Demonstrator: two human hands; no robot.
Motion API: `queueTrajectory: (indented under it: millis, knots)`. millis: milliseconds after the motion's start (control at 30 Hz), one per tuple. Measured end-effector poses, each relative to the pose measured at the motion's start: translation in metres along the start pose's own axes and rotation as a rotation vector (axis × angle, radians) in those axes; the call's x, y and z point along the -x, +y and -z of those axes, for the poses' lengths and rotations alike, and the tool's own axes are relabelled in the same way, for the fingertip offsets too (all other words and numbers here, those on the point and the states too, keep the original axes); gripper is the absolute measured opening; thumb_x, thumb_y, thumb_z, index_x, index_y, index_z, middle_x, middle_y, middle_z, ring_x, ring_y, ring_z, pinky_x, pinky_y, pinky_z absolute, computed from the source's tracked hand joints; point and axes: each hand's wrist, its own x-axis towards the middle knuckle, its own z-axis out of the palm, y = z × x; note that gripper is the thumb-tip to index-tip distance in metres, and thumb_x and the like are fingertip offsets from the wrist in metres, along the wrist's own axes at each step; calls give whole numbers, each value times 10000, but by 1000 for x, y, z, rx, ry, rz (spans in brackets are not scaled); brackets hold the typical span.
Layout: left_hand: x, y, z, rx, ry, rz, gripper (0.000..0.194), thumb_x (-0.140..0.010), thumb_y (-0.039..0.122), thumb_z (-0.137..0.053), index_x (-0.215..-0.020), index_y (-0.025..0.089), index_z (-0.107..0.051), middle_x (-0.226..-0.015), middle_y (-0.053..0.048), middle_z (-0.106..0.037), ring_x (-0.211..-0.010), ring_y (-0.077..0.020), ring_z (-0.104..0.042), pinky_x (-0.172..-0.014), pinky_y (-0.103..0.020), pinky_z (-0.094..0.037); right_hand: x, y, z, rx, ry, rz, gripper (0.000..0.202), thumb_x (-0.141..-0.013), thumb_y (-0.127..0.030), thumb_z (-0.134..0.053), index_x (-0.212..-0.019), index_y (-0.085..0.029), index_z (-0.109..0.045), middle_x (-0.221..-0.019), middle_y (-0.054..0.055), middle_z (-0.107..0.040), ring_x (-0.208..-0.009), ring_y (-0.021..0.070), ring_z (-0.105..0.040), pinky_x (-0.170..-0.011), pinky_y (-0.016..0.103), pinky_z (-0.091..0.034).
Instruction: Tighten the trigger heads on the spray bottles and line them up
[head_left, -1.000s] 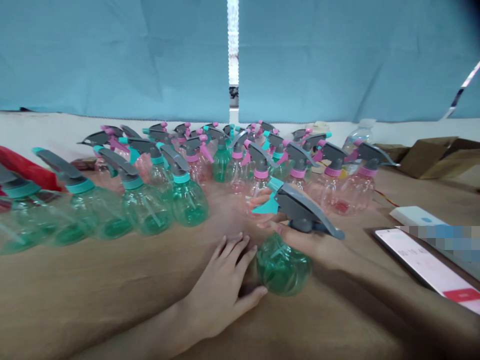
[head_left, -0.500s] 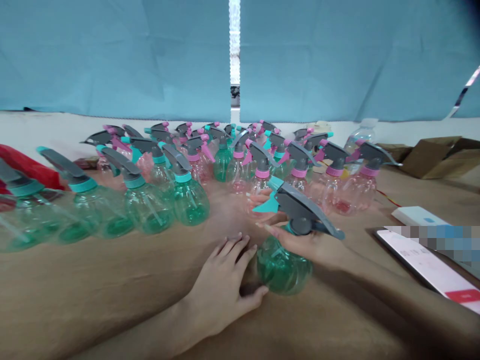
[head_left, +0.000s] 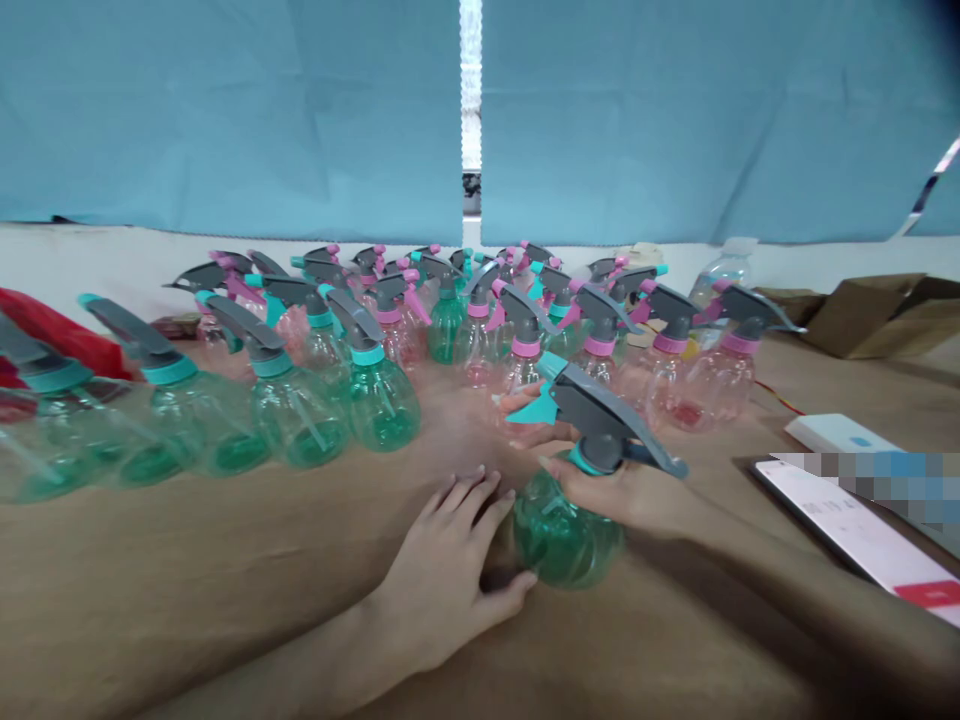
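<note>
Right hand (head_left: 611, 495): curled round neck of green trigger-spray bottle (head_left: 564, 545) | left hand (head_left: 442, 570): empty, flat on tabletop (head_left: 225, 580) | advised: snug, upright grip

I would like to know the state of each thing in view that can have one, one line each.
Left hand: open, palm down on the table.
Right hand: closed around the front green bottle, near its top.
Front green bottle: roughly upright, spray head fitted.
Green bottles at left: standing, also fitted.
Pink bottles at right: standing, also fitted.
Phone: flat, screen lit.
</note>
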Motion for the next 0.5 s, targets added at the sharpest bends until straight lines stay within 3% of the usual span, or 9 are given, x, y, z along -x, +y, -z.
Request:
queueTrajectory:
  millis: [167,500]
  knots:
    - [1,0,0,15,4,6,644,-791,517,-561,-1279,105,-476,-1364,-162,-439,-1254,-321,-384,-1011,-498,-316,0,-4,2,-39,12,-34,316,-736,-134,-495,-998,-277,-595,-1099,26,-639,-845,170,-679,-692,282,-585]
    - [-1,1,2,23,0,-12,642,-809,520,-551,-1284,97,-464,-1366,-167,-434,-1262,-320,-372,-1016,-503,-307,-2,-7,5,27,-40,-37,155,-728,-174,-483,-722,-263,-610,-839,2,-672,-794,167,-660,-721,296,-558]
